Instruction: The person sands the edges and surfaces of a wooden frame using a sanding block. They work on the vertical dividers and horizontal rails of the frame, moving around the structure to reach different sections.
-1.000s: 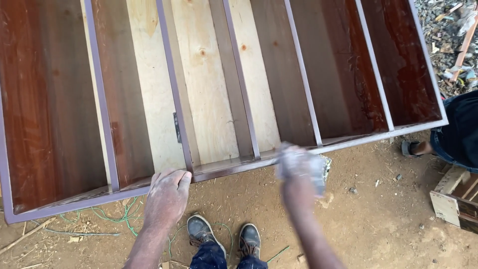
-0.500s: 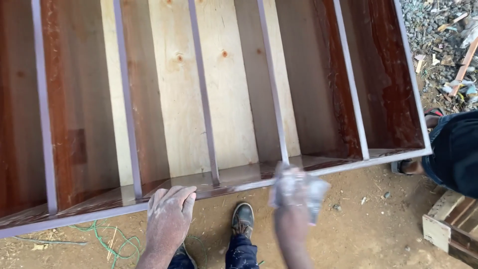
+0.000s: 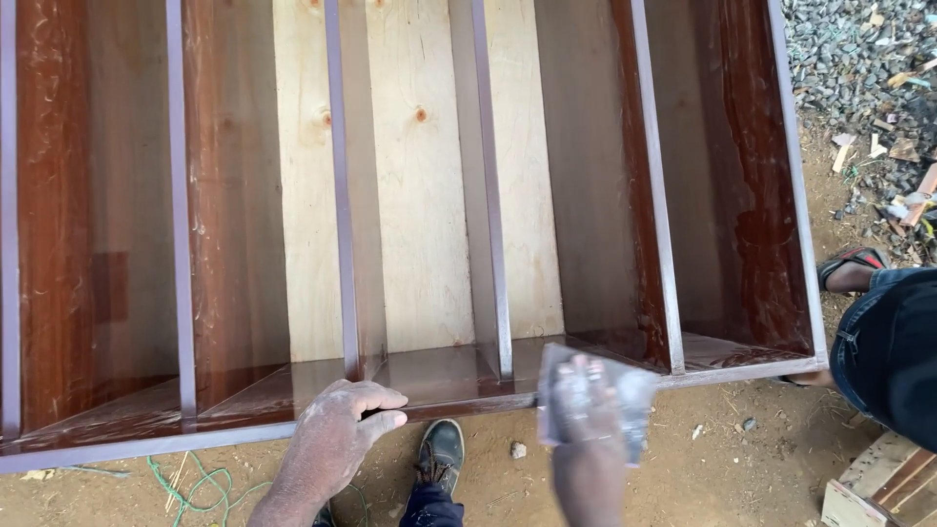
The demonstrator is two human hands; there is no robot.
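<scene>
A large wooden cabinet [image 3: 420, 195] lies on its back on the dirt ground, its open front facing up, so that its dividers and front edges can be reached from above by someone standing at its foot. The person's left hand [image 3: 332, 444] rests on the near front rail [image 3: 244, 429], fingers curled loosely over the edge and clasping nothing else; it seems placed there to brace the body while leaning over the work. The right hand [image 3: 586, 420] is closed on a grey sheet of sandpaper [image 3: 630, 405], pressed flat under the fingers against the same rail, just where a divider [image 3: 493, 195] meets it. The sheet is blurred, so it may be a rag rather than abrasive paper. Both hands are dusted white, which fits rubbing down a coated surface. The inner walls shine reddish brown while the back panel is pale bare plywood. A dark shoe [image 3: 441, 454] stands just below the rail between the hands. At the right edge another person's leg in dark cloth [image 3: 893, 346] and a sandalled foot [image 3: 854, 268] stand beside the cabinet, near gravel [image 3: 859, 59]. A green cord [image 3: 190, 483] lies on the ground.
</scene>
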